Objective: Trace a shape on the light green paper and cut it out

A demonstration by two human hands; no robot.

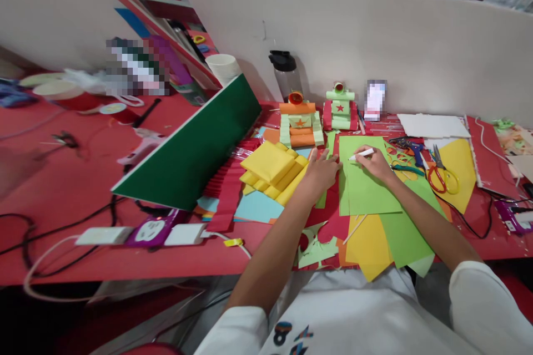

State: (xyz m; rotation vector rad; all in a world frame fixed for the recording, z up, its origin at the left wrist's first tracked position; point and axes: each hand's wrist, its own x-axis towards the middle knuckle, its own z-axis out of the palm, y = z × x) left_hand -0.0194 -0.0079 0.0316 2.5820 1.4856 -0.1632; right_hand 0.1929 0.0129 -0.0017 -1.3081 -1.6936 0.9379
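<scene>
Green paper (368,194) is lying flat on the red table (175,263), right in front of the person, with loose stuff poking out underneath like that yellow sheet (367,241). Right hand (377,164) has a white pen (363,153) pinched in its fingers, tip down at the paper. Left hand (322,173) isn't gripping anything, just fingers spread by the left edge; can't tell how hard it's pressing, if at all. My worry: layers underneath could slide or make a bump, so a line goes wobbly. Also, the left wrist is super close to the yellow folded stack (270,163), so one careless swing might topple it.
</scene>
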